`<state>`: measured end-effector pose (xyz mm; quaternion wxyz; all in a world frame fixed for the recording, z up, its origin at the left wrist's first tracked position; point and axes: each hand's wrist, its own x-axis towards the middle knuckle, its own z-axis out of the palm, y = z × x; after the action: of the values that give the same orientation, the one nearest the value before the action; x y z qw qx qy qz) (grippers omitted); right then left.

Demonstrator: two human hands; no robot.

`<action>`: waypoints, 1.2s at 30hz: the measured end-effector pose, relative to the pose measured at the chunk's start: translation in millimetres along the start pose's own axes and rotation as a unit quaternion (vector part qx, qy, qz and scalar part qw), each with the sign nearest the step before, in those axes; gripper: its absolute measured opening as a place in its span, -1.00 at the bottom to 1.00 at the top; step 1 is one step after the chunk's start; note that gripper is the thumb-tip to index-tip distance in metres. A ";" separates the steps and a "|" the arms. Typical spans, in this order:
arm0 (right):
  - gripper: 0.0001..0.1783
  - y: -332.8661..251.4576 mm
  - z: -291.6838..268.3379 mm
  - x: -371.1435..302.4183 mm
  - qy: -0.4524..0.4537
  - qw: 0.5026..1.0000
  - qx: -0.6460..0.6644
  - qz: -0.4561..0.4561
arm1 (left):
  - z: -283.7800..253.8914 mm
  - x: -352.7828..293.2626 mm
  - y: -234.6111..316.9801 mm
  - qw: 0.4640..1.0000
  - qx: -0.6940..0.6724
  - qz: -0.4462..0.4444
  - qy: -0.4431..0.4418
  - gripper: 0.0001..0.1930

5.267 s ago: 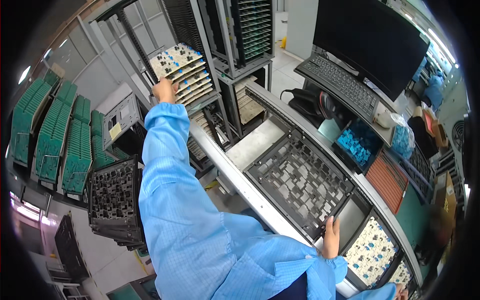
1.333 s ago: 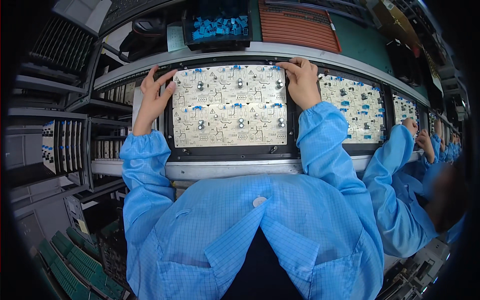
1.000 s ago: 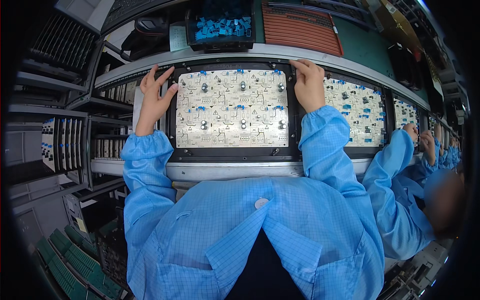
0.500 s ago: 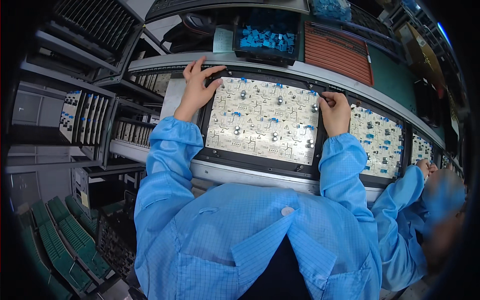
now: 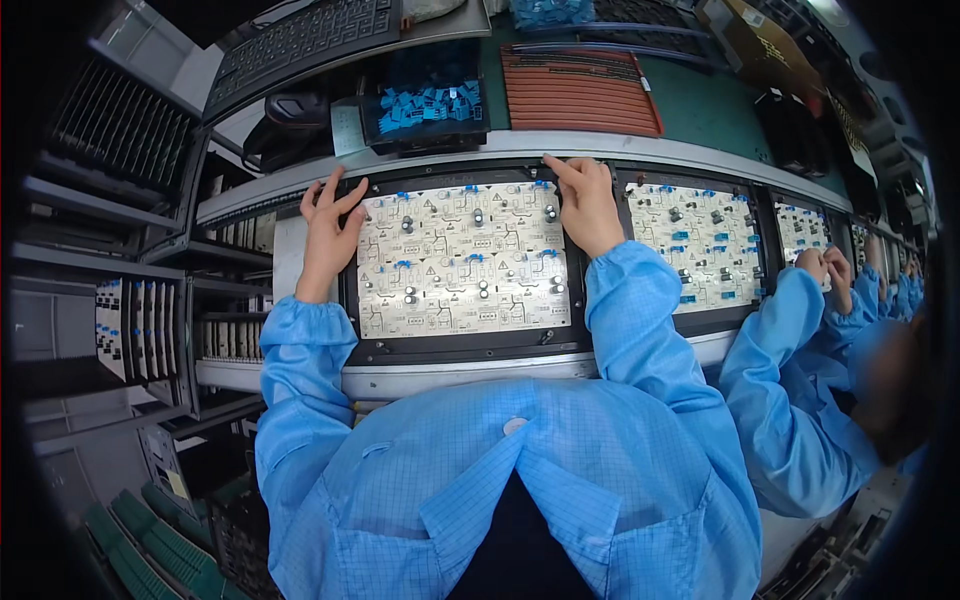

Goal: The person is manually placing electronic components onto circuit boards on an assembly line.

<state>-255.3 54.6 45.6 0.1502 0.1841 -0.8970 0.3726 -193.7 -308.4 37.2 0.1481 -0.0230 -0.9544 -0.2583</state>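
A pale circuit board panel [image 5: 458, 290] with blue parts and small dark cylindrical parts lies flat in a black frame [image 5: 460, 347] on the bench in front of me. My left hand [image 5: 330, 235] is open at the frame's upper left corner, fingers spread, thumb by the board's edge. At the upper right corner is my right hand [image 5: 592, 205], its index finger stretched along the frame's far rail beside a small dark fastener. Nothing shows in its grasp; its thumb is mostly hidden.
Beyond the rail stand a black bin [image 5: 425, 110] of blue parts and a reddish-brown ribbed stack [image 5: 580, 90]. A second board [image 5: 695, 245] in its frame is to the right, near a co-worker's hands [image 5: 828, 268]. Racks of boards [image 5: 137, 330] line the left.
My view has shifted, so the bench things sit further left in it. My right hand has gone from the board's right edge to the frame's upper right corner. My left hand stays at its corner.
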 end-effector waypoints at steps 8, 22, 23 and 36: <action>-0.58 -2.5 6.4 6.4 -0.053 0.996 -0.070 -0.005 | 5.1 0.2 17.4 0.999 -0.044 0.016 0.027 -0.64; -0.64 -9.8 7.0 4.5 -0.063 0.994 -0.087 0.010 | 4.9 -2.5 7.9 0.999 -0.035 -0.018 -0.006 -0.60; -0.64 -8.9 6.1 4.9 -0.073 0.993 -0.093 0.016 | 4.5 -1.7 9.6 0.999 -0.037 -0.019 -0.002 -0.60; -0.62 -11.2 6.2 3.8 -0.087 0.991 -0.096 0.025 | 2.6 -10.5 6.1 0.997 -0.075 -0.014 0.013 -0.61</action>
<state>-254.5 41.9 49.9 0.0793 0.1785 -0.9425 0.2710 -183.6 -301.5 34.9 0.1552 -0.0176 -0.9303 -0.3318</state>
